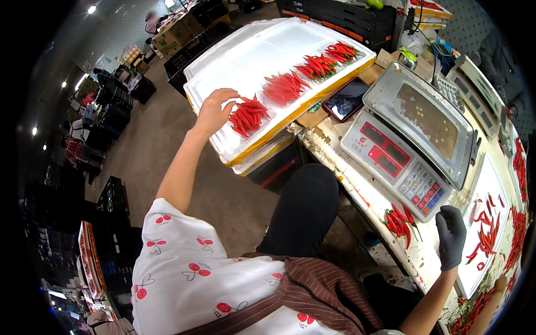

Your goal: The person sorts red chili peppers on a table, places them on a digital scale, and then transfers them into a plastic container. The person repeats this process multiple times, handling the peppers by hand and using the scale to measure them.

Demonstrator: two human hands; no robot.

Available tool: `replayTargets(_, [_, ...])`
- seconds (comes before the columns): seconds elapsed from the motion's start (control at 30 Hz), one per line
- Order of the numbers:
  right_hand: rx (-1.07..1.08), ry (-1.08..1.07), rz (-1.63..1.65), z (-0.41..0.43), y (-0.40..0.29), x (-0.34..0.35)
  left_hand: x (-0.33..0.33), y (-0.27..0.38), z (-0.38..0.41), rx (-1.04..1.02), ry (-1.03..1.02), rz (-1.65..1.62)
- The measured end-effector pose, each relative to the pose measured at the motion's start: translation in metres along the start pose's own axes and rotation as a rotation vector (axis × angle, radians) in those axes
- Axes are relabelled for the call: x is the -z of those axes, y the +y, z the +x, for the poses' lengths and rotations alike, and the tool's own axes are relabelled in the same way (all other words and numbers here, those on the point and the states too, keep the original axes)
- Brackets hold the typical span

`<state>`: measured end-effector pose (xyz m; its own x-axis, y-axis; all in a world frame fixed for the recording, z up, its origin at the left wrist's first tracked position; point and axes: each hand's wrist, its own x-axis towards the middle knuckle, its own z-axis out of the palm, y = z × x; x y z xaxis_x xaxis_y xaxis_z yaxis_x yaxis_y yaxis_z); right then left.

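Observation:
My bare left hand (215,110) is at the left edge of a pile of red chili peppers (248,116), its thumb and fingers apart. That pile lies at the left end of a row on a white foam box (228,144). Farther along are a plastic-covered bunch of chilies (284,88) and more chili bunches (317,67). My right hand (451,234), in a dark grey glove with curled fingers, is beside the keypad corner of a digital scale (377,150). Whether it holds anything is hidden. Left of it, a small group of chilies (398,222) lies on the worn table (368,188).
A phone (345,99) lies between foam box and scale. On the right are a white foam tray (469,268) with loose chilies and a chili heap (517,234). Another person's hand (500,284) reaches in there. Black crates (335,21) stand behind; people work far left.

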<state>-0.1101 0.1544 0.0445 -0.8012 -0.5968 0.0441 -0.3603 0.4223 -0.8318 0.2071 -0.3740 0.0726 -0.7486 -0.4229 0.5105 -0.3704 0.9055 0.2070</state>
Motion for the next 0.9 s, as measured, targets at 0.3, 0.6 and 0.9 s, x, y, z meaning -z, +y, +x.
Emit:
replayTargets(0.3, [0.006, -0.007, -0.018, -0.002, -0.006, -0.001, -0.01, -0.005, -0.005, 0.059, -0.151, -0.007])
replayTargets(0.6, [-0.025, -0.037, 0.031, -0.003, -0.01, -0.003, -0.045, 0.023, 0.007, -0.131, -0.06, 0.067])
replayTargets(0.9, [-0.037, -0.027, 0.038, -0.003, -0.015, -0.003, -0.057, 0.015, 0.005, -0.073, -0.079, 0.028])
